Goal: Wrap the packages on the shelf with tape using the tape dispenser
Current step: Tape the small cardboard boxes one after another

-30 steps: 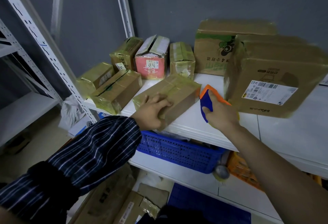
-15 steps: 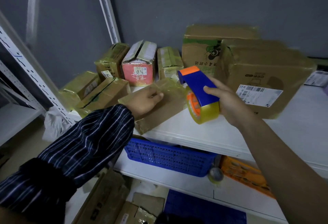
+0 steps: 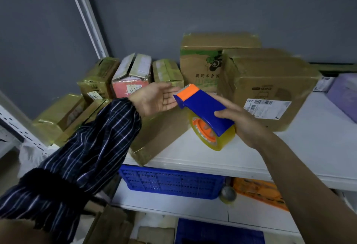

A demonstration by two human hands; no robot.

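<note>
My right hand (image 3: pixel 244 126) grips the blue and orange tape dispenser (image 3: pixel 202 106), with its yellowish tape roll (image 3: pixel 212 137), in the air above the white shelf (image 3: pixel 289 158). The orange cutter end points left. My left hand (image 3: pixel 156 99) is raised palm up, fingers straight, its fingertips right at the cutter end. Below both hands a flat cardboard package (image 3: pixel 160 137) lies at the shelf's front edge, partly hidden by my striped sleeve. Several taped packages stand behind it, among them a pink box (image 3: pixel 131 81).
Two large cardboard boxes (image 3: pixel 266 89) fill the back right of the shelf, with a purple parcel (image 3: pixel 343 97) at the far right. Underneath sit a blue plastic basket (image 3: pixel 172 182), a spare tape roll (image 3: pixel 228 194) and an orange item (image 3: pixel 258 189). A white shelf upright (image 3: pixel 87 15) rises on the left.
My left hand has lifted off the flat package and turned palm up toward the dispenser's cutter. My right hand has raised the dispenser from beside the package and turned it.
</note>
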